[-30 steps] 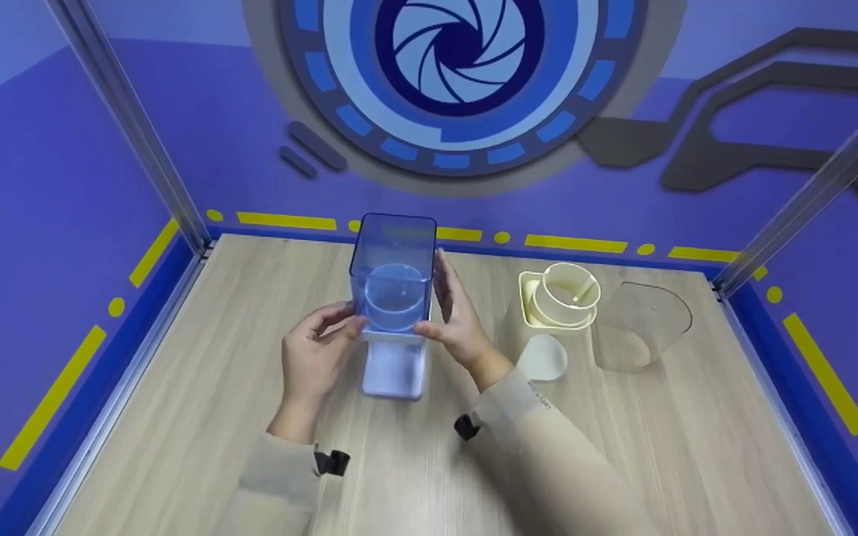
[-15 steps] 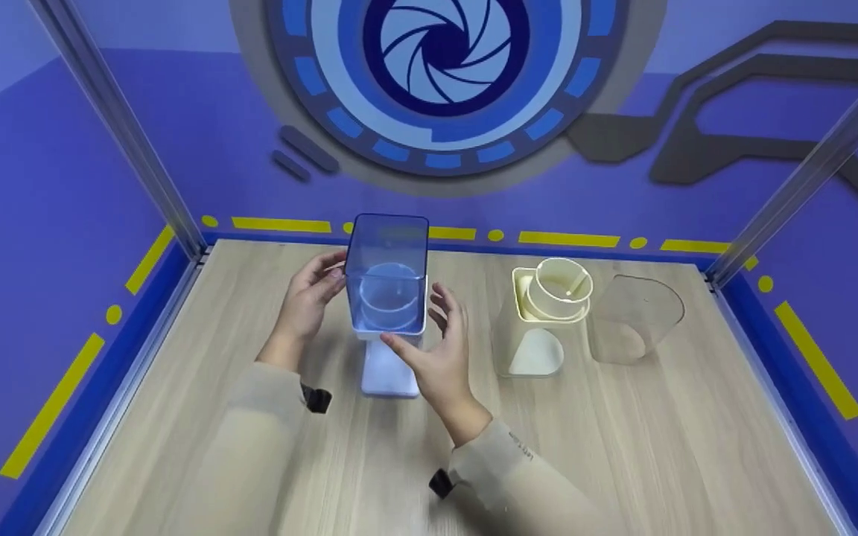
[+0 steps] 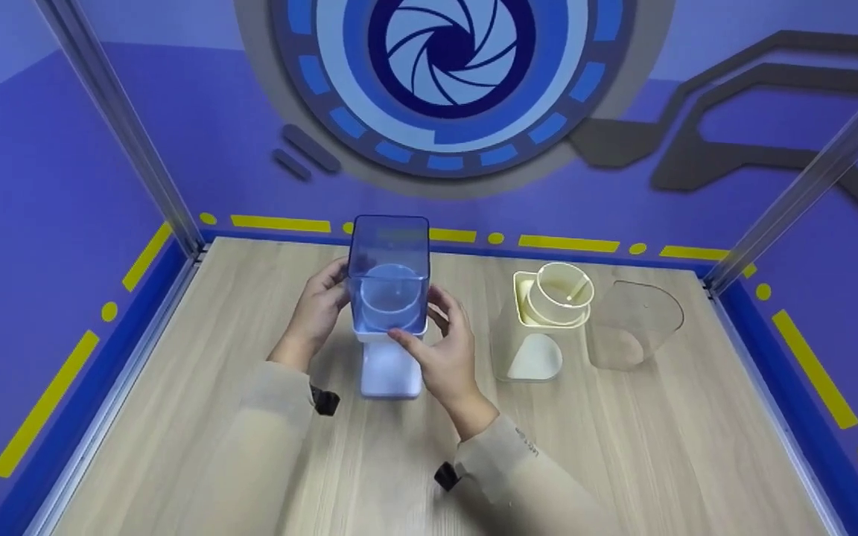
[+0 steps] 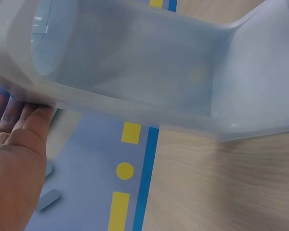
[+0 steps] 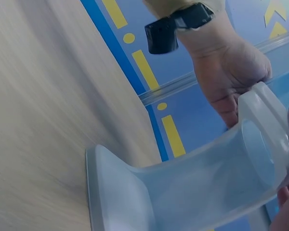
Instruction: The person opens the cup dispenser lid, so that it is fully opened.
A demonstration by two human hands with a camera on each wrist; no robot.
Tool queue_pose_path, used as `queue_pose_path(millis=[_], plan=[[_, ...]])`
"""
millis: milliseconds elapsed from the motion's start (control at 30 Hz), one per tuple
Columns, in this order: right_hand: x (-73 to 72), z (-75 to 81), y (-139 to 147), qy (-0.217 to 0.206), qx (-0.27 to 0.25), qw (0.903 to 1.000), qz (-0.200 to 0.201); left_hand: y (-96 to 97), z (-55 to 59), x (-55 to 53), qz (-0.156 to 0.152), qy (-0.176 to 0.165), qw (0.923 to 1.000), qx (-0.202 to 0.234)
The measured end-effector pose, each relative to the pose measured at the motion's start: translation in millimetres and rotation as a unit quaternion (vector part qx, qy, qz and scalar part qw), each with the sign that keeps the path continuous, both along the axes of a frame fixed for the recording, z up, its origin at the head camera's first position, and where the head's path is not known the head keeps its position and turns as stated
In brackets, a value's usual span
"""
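Left hand (image 3: pixel 319 304) and right hand (image 3: pixel 447 359), half-curled, grip the upright dispenser (image 3: pixel 390 249), tray (image 3: pixel 390 374) towards the person; only wrist views show its column (image 4: pixel 139 62).

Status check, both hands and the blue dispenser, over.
Left hand, right hand hold blue dispenser from opposite sides. Dispenser upright. Cream dispenser, clear cover off right, neither blocking.

The dispenser (image 3: pixel 390 301) is between the left grip (image 3: pixel 319 304) and the right grip (image 3: pixel 446 356). On the table (image 3: pixel 623 461), right of the dispenser, is a second stand (image 3: pixel 537 359); farther right, a hopper (image 3: pixel 634 324).
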State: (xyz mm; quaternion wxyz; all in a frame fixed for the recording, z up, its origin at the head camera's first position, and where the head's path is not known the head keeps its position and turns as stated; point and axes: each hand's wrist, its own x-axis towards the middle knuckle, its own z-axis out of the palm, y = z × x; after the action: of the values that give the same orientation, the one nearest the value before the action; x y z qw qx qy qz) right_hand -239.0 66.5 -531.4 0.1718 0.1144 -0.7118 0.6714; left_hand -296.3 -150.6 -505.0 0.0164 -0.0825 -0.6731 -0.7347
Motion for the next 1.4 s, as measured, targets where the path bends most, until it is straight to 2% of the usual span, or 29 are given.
queue_pose_path(millis=[200, 533, 733, 800, 1100, 1333, 1400], plan=[[-7.1, 1.3, 10, -0.007, 0.007, 0.9995, 0.030, -2.8, -1.6, 9.4, 0.017, 0.008, 0.9997, -0.013], [-14.7, -0.1, 23, -0.017, -0.036, 0.9984, 0.039, -7.4, 2.7, 28.1, 0.044, 0.027, 0.9974, -0.049], [-18.9, -1.8, 30, -0.035, -0.049, 0.9974, 0.038, -8.0, 4.7, 39.1, 0.050, 0.018, 0.9973, -0.051], [-20.9, -2.6, 32, -0.041, -0.053, 0.9971, 0.034, -7.6, 6.0, 42.5, 0.054, 0.019, 0.9962, -0.066], [-27.1, -5.1, 38, -0.041, -0.062, 0.9965, 0.038, -0.9, 13.3, 61.2, 0.103, 0.017, 0.9850, -0.138], [-34.0, -7.7, 42, -0.042, -0.082, 0.9943, 0.054, 9.2, 18.6, 79.8, 0.141, 0.014, 0.9698, -0.198], [-35.7, -8.0, 43, -0.040, -0.081, 0.9942, 0.058, 11.2, 18.0, 82.9, 0.146, 0.011, 0.9681, -0.203]])
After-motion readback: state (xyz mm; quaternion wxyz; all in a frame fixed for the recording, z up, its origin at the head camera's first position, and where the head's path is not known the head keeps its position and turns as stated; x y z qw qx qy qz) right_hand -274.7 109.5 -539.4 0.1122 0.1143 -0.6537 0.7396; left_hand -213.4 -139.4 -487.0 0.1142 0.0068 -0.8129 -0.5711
